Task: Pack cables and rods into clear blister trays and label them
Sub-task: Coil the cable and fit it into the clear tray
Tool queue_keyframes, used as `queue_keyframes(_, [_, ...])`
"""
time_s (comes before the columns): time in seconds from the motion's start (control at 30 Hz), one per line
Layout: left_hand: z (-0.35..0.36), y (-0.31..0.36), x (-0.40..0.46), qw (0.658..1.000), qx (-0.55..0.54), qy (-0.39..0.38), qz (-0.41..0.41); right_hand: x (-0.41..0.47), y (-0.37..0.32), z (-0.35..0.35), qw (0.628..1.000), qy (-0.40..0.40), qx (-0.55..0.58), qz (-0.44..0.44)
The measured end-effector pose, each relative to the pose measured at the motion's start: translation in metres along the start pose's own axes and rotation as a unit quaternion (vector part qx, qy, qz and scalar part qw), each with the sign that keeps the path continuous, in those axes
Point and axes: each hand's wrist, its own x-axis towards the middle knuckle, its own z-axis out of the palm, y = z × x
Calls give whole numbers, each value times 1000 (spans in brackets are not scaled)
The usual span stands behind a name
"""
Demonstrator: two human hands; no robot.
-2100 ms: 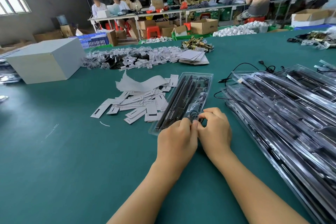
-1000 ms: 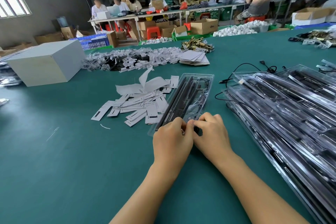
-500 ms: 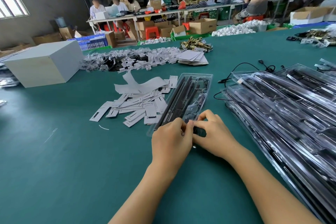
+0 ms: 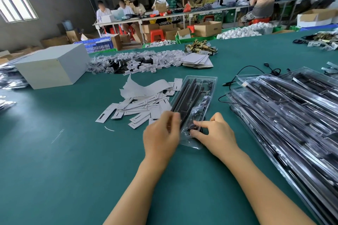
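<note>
A clear blister tray (image 4: 198, 86) lies on the green table (image 4: 73, 160), running away from me. Black rods (image 4: 182, 97) fill its left side, and a bagged black cable (image 4: 198, 113) sits toward its near end. My right hand (image 4: 219, 137) pinches the tray's near end, index finger and thumb closing around a dark cable end there. My left hand (image 4: 161, 137) is motion-blurred, with its fingertips at the tray's near left edge and nothing visibly held. White paper labels (image 4: 139, 109) lie scattered just left of the tray.
A big stack of packed clear trays (image 4: 292, 115) fills the right side. A loose black cable (image 4: 243, 71) lies behind it. A grey box (image 4: 53, 65) stands at the far left. Bagged parts (image 4: 139, 62), white cards (image 4: 198, 62) and brass hardware (image 4: 201, 46) lie further back.
My hands were pinched together at the tray's near end. The left hand has now slid left and apart from the right, uncovering the tray's end. The right hand stays on it.
</note>
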Motion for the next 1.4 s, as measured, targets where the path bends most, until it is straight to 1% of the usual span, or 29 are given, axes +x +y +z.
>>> queue_keyframes(0.03, [-5, -7, 7, 999, 2, 33, -39, 1, 1, -1, 1000, -15, -5, -5])
queue_keyframes(0.07, [-12, -18, 16, 995, 23, 64, -79, 2, 2, -3, 999, -32, -11, -10])
queue_keyframes(0.1, [-20, -30, 25, 988, 64, 77, -120, 3, 4, -5, 998, -50, -18, -14])
queue_keyframes(0.13, [-28, -42, 32, 979, 111, 68, -158, 5, 6, -6, 997, -71, -24, -15])
queue_keyframes(0.17, [-36, -53, 38, 971, 149, 43, -184, 7, 7, -8, 995, -92, -23, -13])
queue_keyframes(0.23, [-43, -70, 42, 963, 188, -32, -190, 11, 10, -12, 992, -123, -8, -4])
queue_keyframes(0.3, [-38, -74, 41, 947, 236, -108, -187, 15, 13, -14, 991, -137, 1, -2])
queue_keyframes(0.33, [-35, -74, 41, 938, 255, -128, -198, 15, 13, -14, 990, -140, 0, -4])
queue_keyframes(0.37, [-32, -72, 41, 930, 265, -135, -214, 15, 14, -14, 990, -143, -1, -8])
queue_keyframes(0.43, [-29, -68, 44, 921, 277, -123, -245, 15, 15, -13, 990, -141, -2, -13])
queue_keyframes(0.53, [-30, -71, 51, 920, 271, -105, -263, 15, 14, -13, 988, -152, 7, -12])
queue_keyframes(0.6, [-32, -75, 55, 928, 236, -106, -267, 16, 13, -15, 986, -163, 24, -1])
queue_keyframes(0.67, [-34, -79, 56, 938, 169, -96, -286, 17, 13, -17, 985, -169, 41, 8])
queue_keyframes(0.77, [-41, -82, 54, 944, 68, -37, -321, 16, 12, -19, 983, -174, 53, 13])
queue_keyframes(0.87, [-51, -82, 55, 944, 47, 4, -326, 15, 10, -20, 983, -178, 49, 14])
queue_keyframes(1.03, [-78, -66, 59, 952, 63, 9, -298, 12, 9, -23, 979, -187, 74, 21])
queue_keyframes(1.1, [-92, -47, 59, 959, 12, -8, -283, 11, 8, -25, 977, -185, 106, 27])
queue_keyframes(1.17, [-102, -18, 52, 956, -106, -50, -267, 8, 6, -28, 972, -184, 141, 41])
queue_keyframes(1.2, [-104, -4, 46, 950, -162, -73, -258, 8, 6, -28, 971, -186, 146, 45])
queue_keyframes(1.27, [-98, 20, 27, 937, -231, -114, -236, 9, 7, -28, 968, -184, 162, 51])
queue_keyframes(1.33, [-82, 33, 1, 913, -297, -139, -241, 10, 10, -26, 965, -175, 186, 62])
queue_keyframes(1.37, [-72, 36, -14, 906, -317, -143, -243, 11, 11, -25, 964, -177, 189, 62])
queue_keyframes(1.4, [-63, 38, -27, 906, -319, -143, -238, 12, 11, -25, 962, -178, 198, 58])
